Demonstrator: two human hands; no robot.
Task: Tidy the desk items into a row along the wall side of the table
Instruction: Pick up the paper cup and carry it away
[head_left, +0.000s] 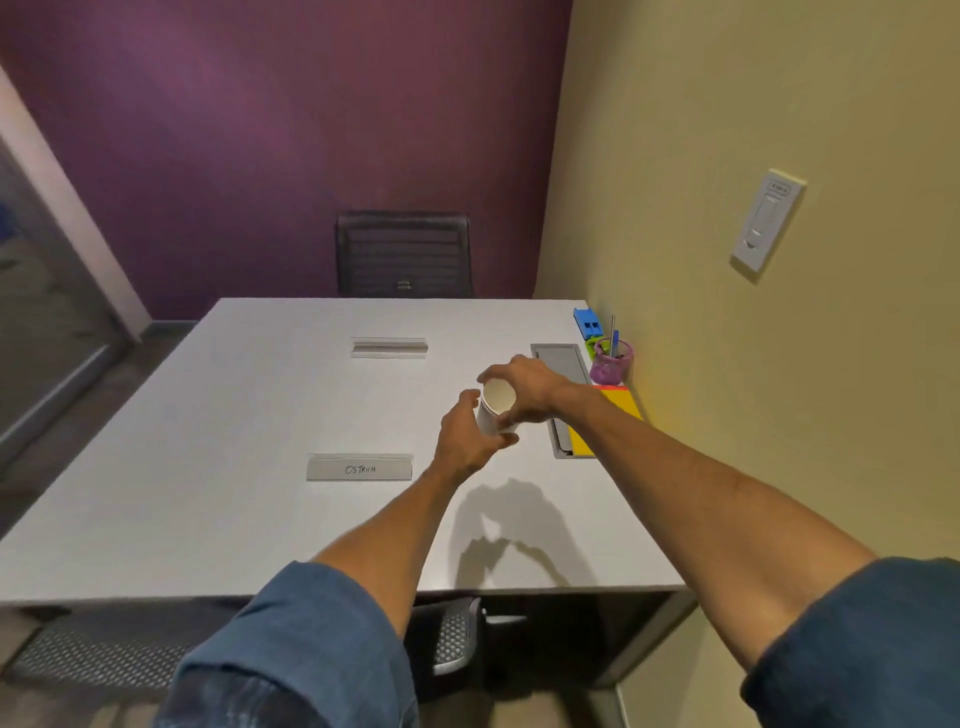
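Observation:
A white paper cup (494, 406) is held above the white table (208, 467), tilted so its open mouth faces me. My right hand (524, 387) wraps over its top and far side. My left hand (465, 436) cups it from below and the left. Along the yellow wall stand a blue stapler-like item (588, 322), a small green item (594, 345), a purple mesh pen cup (612, 362) with pens, and a yellow and orange sticky-note pad (618, 410), partly behind my right forearm.
A grey cable hatch (561, 364) is set into the table beside the wall items. Two name-card holders lie on the table, one reading OSTRICH (359, 467), one farther back (389, 347). A black chair (404, 254) stands at the far side. A light switch (768, 226) is on the wall.

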